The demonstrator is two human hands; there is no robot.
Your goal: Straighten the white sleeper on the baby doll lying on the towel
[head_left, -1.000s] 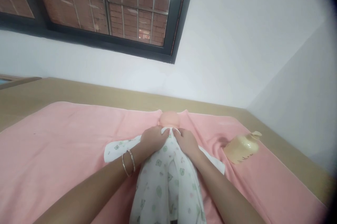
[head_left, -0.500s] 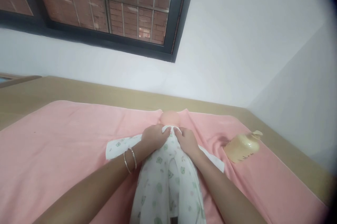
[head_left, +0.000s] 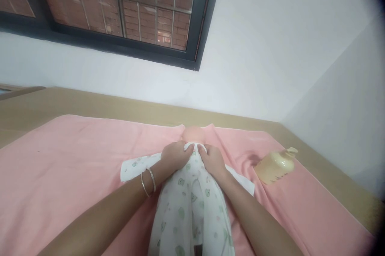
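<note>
White baby clothes [head_left: 183, 196] with a small green print lie along the middle, sleeves spread to either side. Above the collar shows the smooth round head of what looks like a baby doll [head_left: 193, 132]; the rest of it is hidden by the cloth. At the left of the neckline, my left hand [head_left: 177, 155] pinches the fabric, thumb on top. My right hand [head_left: 213, 159] grips the neckline's other side the same way, thumbs close together. Bangles [head_left: 148, 182] circle my left wrist.
A pink blanket [head_left: 90, 143] covers a wooden surface [head_left: 126, 108]. To the right, a yellowish bottle [head_left: 275, 167] with a pale spout or pump top leans on blanket folds. Behind rise a white wall [head_left: 240, 67] and a dark-framed window [head_left: 192, 57] with bars.
Both hands keep their hold on the neckline. The whole view has shifted very slightly; nothing else visibly moves.
</note>
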